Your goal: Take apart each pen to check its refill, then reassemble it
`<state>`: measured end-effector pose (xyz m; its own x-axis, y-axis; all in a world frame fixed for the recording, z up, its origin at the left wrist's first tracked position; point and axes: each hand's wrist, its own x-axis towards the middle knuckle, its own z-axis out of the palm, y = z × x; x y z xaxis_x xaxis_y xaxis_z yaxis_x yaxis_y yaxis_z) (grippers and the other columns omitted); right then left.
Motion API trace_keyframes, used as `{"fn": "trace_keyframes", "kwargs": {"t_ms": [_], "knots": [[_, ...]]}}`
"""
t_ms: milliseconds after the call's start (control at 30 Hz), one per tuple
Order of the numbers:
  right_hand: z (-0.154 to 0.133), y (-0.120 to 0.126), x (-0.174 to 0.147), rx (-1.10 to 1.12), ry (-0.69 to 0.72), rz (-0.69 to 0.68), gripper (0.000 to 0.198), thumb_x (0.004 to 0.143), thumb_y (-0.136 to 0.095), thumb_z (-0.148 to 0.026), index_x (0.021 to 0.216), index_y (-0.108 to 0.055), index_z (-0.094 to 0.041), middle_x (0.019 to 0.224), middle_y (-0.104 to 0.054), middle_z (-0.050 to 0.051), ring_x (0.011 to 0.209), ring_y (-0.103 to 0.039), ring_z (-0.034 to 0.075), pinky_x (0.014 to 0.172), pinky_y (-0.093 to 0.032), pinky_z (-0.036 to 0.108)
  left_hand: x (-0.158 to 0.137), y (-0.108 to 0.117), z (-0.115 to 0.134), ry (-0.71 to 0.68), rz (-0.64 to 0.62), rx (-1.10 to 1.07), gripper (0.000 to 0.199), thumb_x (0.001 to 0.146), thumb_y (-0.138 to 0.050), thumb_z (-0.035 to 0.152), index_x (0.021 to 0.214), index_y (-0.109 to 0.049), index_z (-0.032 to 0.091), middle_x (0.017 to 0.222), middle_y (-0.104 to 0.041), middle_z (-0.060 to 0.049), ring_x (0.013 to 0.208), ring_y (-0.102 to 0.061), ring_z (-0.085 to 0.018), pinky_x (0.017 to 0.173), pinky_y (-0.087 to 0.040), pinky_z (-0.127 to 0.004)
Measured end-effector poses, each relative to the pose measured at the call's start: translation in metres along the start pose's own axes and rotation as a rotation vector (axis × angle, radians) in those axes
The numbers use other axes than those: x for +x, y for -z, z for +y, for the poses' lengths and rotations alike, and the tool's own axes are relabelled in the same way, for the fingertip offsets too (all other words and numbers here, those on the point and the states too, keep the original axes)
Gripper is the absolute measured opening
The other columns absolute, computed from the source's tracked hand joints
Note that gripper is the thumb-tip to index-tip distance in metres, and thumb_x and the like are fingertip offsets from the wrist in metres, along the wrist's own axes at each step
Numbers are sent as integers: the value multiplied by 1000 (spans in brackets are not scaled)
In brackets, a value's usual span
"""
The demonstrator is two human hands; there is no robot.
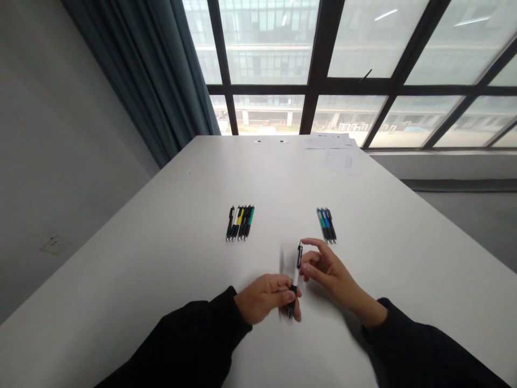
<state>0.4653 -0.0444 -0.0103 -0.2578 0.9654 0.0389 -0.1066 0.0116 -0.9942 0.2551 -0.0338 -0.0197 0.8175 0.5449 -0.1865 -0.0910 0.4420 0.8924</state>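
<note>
- A long white table [161,258] fills the room's middle, running away from the person toward a wall of dark-framed windows [319,64], with a grey-blue curtain [149,81] hanging at the left.
- Nearest, two black sleeves come in from the bottom edge, one from each side, and meet over the table's near part.
- The left hand [264,296] is curled around the lower, black end of a pen [296,275], thumb and fingers pressed together on it.
- The pen has a white barrel and a black clip end; it stands nearly upright, just above the table.
- The right hand [327,267] touches the pen's upper part, index finger arched over its top and the other fingertips against the barrel, a light pinch.
- Farther out to the left, a row of pens [240,222] lies side by side on the table, black, white, yellow and green among them.
- Farther out to the right, just beyond the right hand, a smaller group of pens [327,225] lies together, green, blue and dark.
- At the table's far end, sheets of paper [337,151] lie flat near the windows, and two small white round things [270,141] sit to their left; what they are cannot be told.
</note>
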Motion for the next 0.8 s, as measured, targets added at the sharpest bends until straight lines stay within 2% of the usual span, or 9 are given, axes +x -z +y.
{"fn": "trace_keyframes", "kwargs": {"t_ms": [67,100,167,233,333,433,633,700,800], "knots": [[2,-2,-3,-88,27,27,50,88,-68,-42,128,-41,-28,87,-60,1,72,-58,16,64,-48,30,2,1,1,-34,58,4,40,82,-73,49,90,-62,12,77,-73,-11,66,-66,-15,65,-47,-26],[3,-4,-5,-184,34,25,42,88,-68,-42,120,-46,-26,83,-59,0,69,-56,15,61,-45,29,3,2,2,-51,110,3,40,81,-74,49,90,-62,12,77,-73,-10,65,-65,-15,64,-47,-26],[3,-8,-9,-436,41,-26,27,88,-68,-44,90,-52,-22,70,-55,-2,60,-48,13,56,-38,26,7,4,3,-94,252,6,40,78,-77,48,88,-62,12,77,-72,-9,65,-64,-15,63,-47,-26],[3,-14,-12,-655,44,-115,36,88,-65,-46,70,-47,-20,63,-51,-3,56,-42,12,54,-33,26,11,5,5,-142,419,11,38,76,-79,45,85,-62,12,79,-72,-8,67,-63,-14,65,-48,-25],[3,-23,-13,-849,80,-164,33,95,-53,-42,71,-50,-20,65,-56,0,58,-46,13,57,-35,27,19,5,9,-167,602,40,37,72,-82,43,79,-63,12,75,-68,-3,61,-58,-10,62,-46,-22],[5,-28,-9,-991,94,-84,31,100,-40,-33,75,-52,-20,68,-60,4,60,-52,16,59,-35,29,29,3,11,-145,644,87,38,71,-82,44,75,-61,12,65,-61,2,48,-47,-5,48,-35,-20],[9,-23,0,-1054,46,12,26,98,-40,-30,83,-57,-18,77,-69,9,66,-61,19,62,-38,30,55,1,10,-45,637,159,36,74,-78,45,78,-62,13,59,-57,3,38,-37,-4,35,-26,-19],[9,-19,4,-1070,22,44,28,99,-39,-30,82,-58,-18,76,-70,9,65,-62,19,62,-38,30,61,0,11,-31,648,150,36,76,-77,44,85,-63,12,61,-56,2,41,-41,-5,34,-29,-18],[5,-6,14,-1150,-62,110,33,101,-37,-30,77,-58,-18,71,-69,8,62,-62,19,59,-35,29,63,1,15,-91,677,41,45,76,-78,42,107,-59,14,90,-62,-5,64,-59,-12,42,-45,-20]]}}
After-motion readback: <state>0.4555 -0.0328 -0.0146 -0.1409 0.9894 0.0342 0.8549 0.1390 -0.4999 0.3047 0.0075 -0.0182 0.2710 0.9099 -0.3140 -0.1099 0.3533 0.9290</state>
